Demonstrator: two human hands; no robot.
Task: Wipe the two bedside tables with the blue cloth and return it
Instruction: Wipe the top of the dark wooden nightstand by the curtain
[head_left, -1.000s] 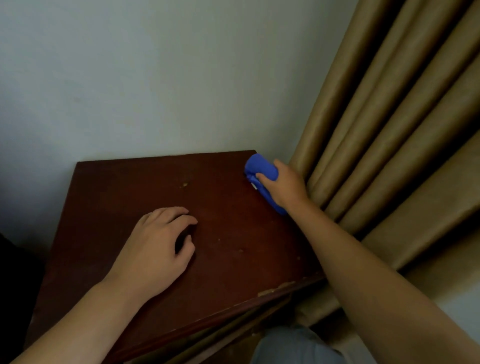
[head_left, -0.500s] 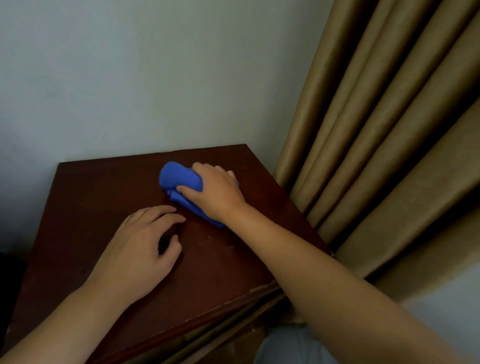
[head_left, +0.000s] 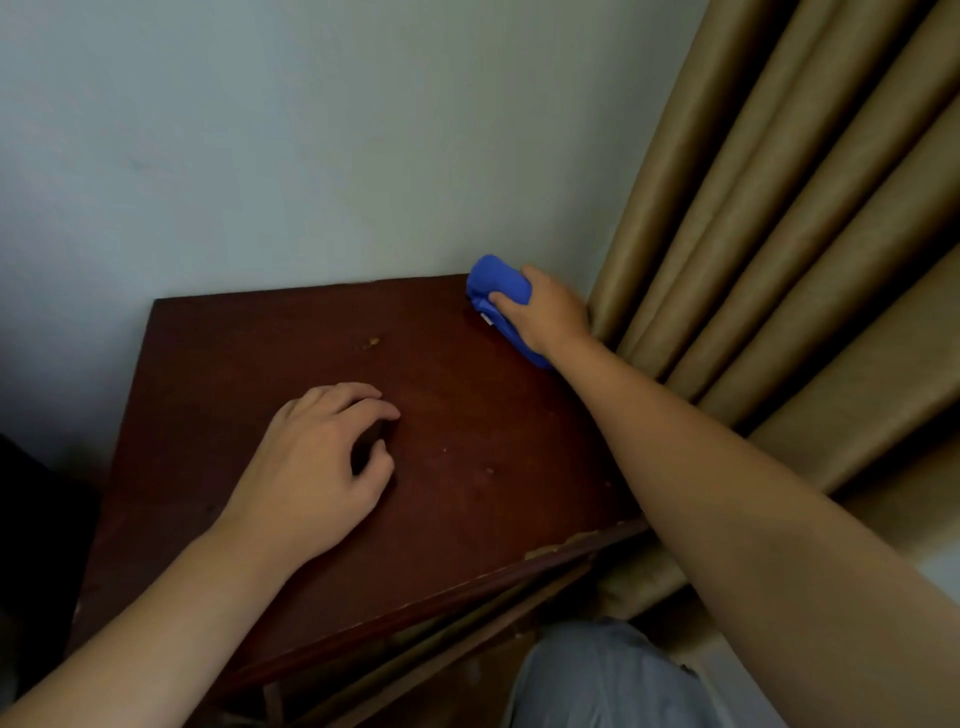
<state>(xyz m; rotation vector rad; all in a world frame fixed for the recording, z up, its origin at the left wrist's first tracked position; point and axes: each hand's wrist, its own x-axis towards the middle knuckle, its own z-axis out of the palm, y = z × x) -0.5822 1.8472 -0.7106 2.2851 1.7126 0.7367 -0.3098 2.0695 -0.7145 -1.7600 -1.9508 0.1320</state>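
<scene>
The room is dim, with soft, flat light and no hard-edged shadows. The pale wall (head_left: 311, 130) reads grey-green and darkens toward the lower left, where the corner of the frame falls almost to black. Deep shade sits in the folds of the tan curtain (head_left: 805, 234). A small dark shadow pools under the curled fingers of the left hand (head_left: 311, 467) on the dark wooden bedside table (head_left: 467, 441), whose top gives no glare. Wide-angle distortion bends the edges, and the picture looks soft and slightly smeared.
</scene>
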